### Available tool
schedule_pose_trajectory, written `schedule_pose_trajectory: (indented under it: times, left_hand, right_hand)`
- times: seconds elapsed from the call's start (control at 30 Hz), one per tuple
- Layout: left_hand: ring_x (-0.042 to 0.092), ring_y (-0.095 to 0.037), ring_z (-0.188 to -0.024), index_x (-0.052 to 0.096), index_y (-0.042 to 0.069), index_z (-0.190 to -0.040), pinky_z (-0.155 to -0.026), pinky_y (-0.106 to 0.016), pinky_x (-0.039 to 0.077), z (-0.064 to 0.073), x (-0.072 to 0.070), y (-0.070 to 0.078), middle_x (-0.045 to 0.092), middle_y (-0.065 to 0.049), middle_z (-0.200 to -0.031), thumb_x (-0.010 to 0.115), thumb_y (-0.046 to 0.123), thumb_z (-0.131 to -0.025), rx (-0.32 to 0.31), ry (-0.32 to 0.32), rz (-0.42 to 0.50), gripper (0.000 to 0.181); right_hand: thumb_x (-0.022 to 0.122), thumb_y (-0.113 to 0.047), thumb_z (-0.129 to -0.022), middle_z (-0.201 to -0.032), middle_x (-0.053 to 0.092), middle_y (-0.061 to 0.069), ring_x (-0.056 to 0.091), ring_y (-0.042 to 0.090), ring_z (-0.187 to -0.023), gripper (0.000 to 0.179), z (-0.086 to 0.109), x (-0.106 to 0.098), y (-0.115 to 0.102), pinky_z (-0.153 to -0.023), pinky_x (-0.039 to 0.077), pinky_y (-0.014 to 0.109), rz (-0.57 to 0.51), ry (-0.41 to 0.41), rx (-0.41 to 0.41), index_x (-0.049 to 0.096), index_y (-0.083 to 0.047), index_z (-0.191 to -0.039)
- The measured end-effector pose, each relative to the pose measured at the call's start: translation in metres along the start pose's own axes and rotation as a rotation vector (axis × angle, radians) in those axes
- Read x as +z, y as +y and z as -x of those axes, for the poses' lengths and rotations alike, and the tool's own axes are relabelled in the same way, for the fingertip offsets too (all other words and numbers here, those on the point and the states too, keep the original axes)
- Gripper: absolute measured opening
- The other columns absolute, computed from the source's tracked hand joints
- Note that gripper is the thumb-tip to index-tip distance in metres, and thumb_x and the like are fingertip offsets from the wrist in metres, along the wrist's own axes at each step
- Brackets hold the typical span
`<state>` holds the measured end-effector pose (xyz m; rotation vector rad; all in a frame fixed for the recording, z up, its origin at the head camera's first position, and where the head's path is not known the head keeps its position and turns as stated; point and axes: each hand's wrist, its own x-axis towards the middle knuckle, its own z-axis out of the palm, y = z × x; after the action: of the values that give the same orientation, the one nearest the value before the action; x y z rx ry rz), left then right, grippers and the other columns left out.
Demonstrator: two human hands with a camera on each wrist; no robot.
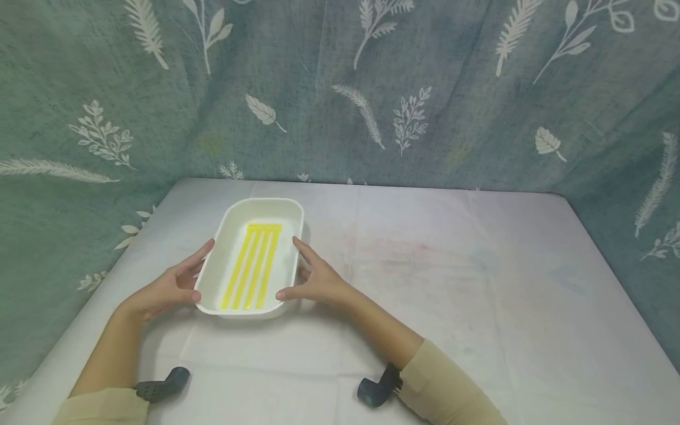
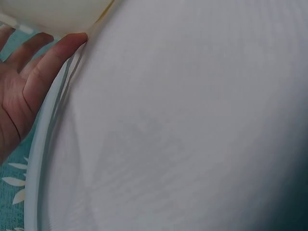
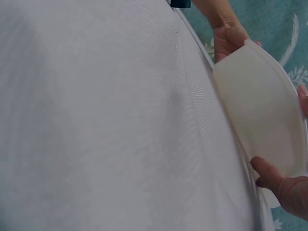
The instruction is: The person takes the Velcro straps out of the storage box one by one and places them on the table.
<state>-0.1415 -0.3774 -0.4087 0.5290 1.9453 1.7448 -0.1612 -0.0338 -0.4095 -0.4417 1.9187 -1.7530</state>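
A white rectangular tray (image 1: 212,276) with rounded corners and raised walls stands left of the table's middle. On its floor are several long yellow stripes (image 1: 254,268), joined by a crossbar at the far end; whether they are loose or part of the tray, I cannot tell. My left hand (image 1: 167,289) holds the tray's left side, thumb at the near left corner. On the opposite side my right hand (image 1: 321,280) grips the wall, thumb over the near right rim. The right wrist view shows the tray's pale outer wall (image 3: 262,106) between both hands. Contact beneath the tray is hidden.
A white cloth covers the table (image 1: 425,307), with faint pinkish and grey stains right of the tray. A green-blue curtain (image 1: 297,88) with white leaf prints hangs behind and at both sides. Dark devices (image 1: 164,385) sit at both wrists.
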Motion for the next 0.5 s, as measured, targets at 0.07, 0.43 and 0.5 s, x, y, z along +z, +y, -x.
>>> schedule_pose_trajectory:
  times: [0.07, 0.43, 0.5]
  left_hand:
    - [0.050, -0.007, -0.124, -0.001, 0.021, -0.153, -0.092, -0.029, 0.051, -0.003, 0.002, 0.000, 0.019, 0.006, -0.155, 0.070, 0.007, -0.084, 0.000, -0.005, -0.003, 0.100]
    - [0.049, -0.007, -0.125, -0.002, 0.018, -0.153, -0.092, -0.031, 0.051, -0.013, 0.014, 0.003, 0.016, -0.004, -0.157, 0.072, 0.006, -0.083, 0.009, -0.017, 0.024, 0.102]
    - [0.050, -0.008, -0.124, -0.003, 0.018, -0.153, -0.091, -0.032, 0.052, -0.017, 0.016, 0.005, 0.011, -0.010, -0.158, 0.071, 0.006, -0.083, 0.007, -0.028, 0.021, 0.103]
  right_hand:
    - [0.086, -0.015, -0.067, -0.158, 0.015, -0.006, 0.036, 0.033, -0.136, 0.107, 0.002, -0.002, 0.001, -0.101, 0.045, 0.036, -0.006, 0.010, 0.008, 0.020, -0.044, -0.147]
    - [0.085, -0.005, -0.066, -0.158, 0.014, -0.001, 0.036, 0.033, -0.136, 0.108, 0.010, -0.011, 0.000, -0.097, 0.048, 0.036, -0.097, 0.030, 0.023, 0.023, -0.036, -0.149]
    - [0.084, -0.004, -0.066, -0.158, 0.014, -0.002, 0.036, 0.033, -0.136, 0.108, 0.011, -0.015, 0.000, -0.098, 0.048, 0.037, -0.116, 0.030, 0.021, 0.023, -0.037, -0.149]
